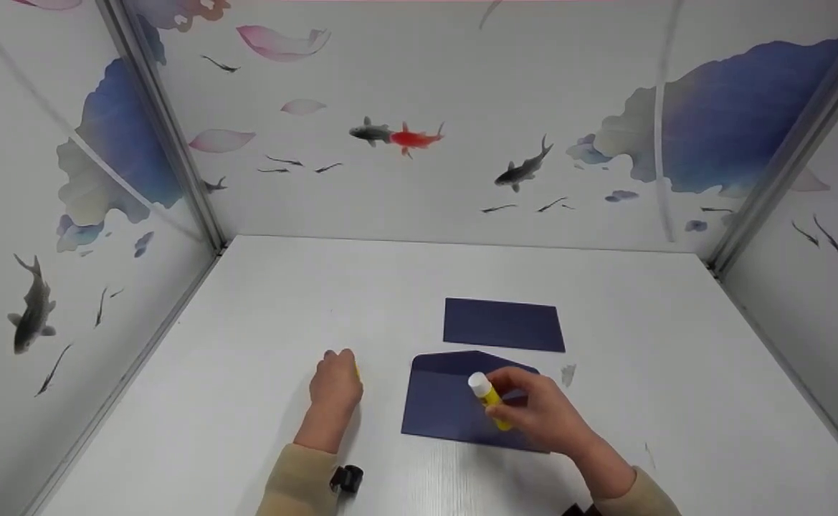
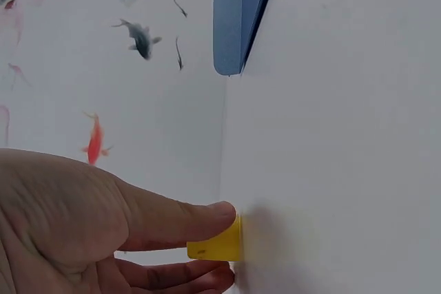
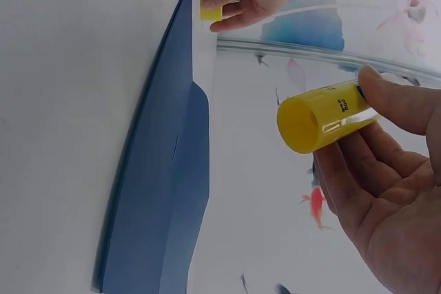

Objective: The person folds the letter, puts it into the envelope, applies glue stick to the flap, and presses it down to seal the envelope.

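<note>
Grips glue stick (image 1: 490, 399) in right hand (image 1: 542, 410) over lower-centre envelope (image 1: 444, 403); pinches cap (image 2: 215, 246) in left hand (image 1: 336, 385); seems pre-gluing, likely needs inverting.

The envelope (image 1: 445, 403) lies right of what seems a cap (image 2: 219, 247).

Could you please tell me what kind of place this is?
It is probably a work booth: a white tabletop is enclosed on three visible sides by fish-printed wall panels, with metal corner posts.
</note>
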Available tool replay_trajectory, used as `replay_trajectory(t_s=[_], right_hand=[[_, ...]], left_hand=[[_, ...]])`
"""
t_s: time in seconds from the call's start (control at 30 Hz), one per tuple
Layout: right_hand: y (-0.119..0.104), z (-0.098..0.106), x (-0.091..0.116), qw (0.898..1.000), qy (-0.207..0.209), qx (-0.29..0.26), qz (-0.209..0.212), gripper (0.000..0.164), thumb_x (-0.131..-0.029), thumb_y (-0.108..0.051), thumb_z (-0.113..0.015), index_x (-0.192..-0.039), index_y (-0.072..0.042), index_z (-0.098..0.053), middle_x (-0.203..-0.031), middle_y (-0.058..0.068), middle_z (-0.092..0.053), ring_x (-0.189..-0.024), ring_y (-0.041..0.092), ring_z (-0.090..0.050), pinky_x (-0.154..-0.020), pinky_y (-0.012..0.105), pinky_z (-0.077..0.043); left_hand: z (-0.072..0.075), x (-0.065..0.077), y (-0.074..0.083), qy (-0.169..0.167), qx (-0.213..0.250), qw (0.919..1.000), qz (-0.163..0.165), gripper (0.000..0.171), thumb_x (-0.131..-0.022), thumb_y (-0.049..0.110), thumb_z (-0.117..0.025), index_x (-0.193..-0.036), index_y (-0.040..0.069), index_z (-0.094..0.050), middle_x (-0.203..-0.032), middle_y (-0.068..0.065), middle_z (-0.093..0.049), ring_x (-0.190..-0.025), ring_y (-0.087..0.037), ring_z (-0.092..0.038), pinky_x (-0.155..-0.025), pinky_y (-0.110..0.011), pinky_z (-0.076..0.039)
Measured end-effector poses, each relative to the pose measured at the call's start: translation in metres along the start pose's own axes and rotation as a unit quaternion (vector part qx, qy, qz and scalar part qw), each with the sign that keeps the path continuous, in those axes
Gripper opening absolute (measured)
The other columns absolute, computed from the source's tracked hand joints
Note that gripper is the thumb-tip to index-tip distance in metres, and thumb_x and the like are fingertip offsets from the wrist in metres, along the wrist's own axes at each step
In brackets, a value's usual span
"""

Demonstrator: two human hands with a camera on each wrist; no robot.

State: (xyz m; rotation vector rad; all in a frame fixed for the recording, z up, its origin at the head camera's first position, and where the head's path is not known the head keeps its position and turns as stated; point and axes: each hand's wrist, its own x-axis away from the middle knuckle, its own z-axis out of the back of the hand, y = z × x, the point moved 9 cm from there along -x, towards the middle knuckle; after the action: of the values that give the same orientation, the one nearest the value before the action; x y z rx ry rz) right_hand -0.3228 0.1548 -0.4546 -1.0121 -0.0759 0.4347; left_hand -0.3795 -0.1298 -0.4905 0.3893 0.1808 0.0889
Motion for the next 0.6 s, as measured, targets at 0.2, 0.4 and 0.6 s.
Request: replay_trajectory(t_s=[0.2,0.4,0.6], right_hand=[[0.004,0.011,0.0,0.996,0.062,-0.062,-0.03,0.033,-0.092,-0.011,-0.076,-0.123,-0.004,-0.067,-0.116,0.013,-0.073,-0.105,0.023,-0.069,-0.089,0.031,-0.061],[0.006,0.019,0.003,0.98,0.107,-0.158,-0.05,0.039,-0.093,-0.008,-0.075,-0.129,0.001,-0.063,-0.121,0.019,-0.072,-0.105,0.017,-0.069,-0.092,0.022,-0.057],[0.003,0.018,0.005,0.972,0.107,-0.207,-0.034,0.04,-0.095,-0.005,-0.072,-0.131,0.006,-0.06,-0.122,0.024,-0.07,-0.105,0.015,-0.07,-0.093,0.023,-0.057]], left_hand=[[0.015,0.009,0.028,0.028,0.036,0.9989,-0.014,0.037,-0.093,0.007,-0.073,-0.123,-0.012,-0.063,-0.128,-0.032,-0.062,-0.118,-0.042,-0.064,-0.094,-0.049,-0.058],[0.001,0.038,0.096,-0.078,0.291,0.9457,-0.123,0.031,-0.104,0.022,-0.062,-0.128,0.002,-0.067,-0.123,-0.013,-0.071,-0.114,-0.027,-0.068,-0.099,-0.042,-0.058],[-0.032,0.071,0.142,-0.221,0.437,0.8576,-0.157,0.037,-0.104,0.036,-0.061,-0.127,0.008,-0.072,-0.118,-0.006,-0.077,-0.103,-0.012,-0.072,-0.089,-0.026,-0.06]])
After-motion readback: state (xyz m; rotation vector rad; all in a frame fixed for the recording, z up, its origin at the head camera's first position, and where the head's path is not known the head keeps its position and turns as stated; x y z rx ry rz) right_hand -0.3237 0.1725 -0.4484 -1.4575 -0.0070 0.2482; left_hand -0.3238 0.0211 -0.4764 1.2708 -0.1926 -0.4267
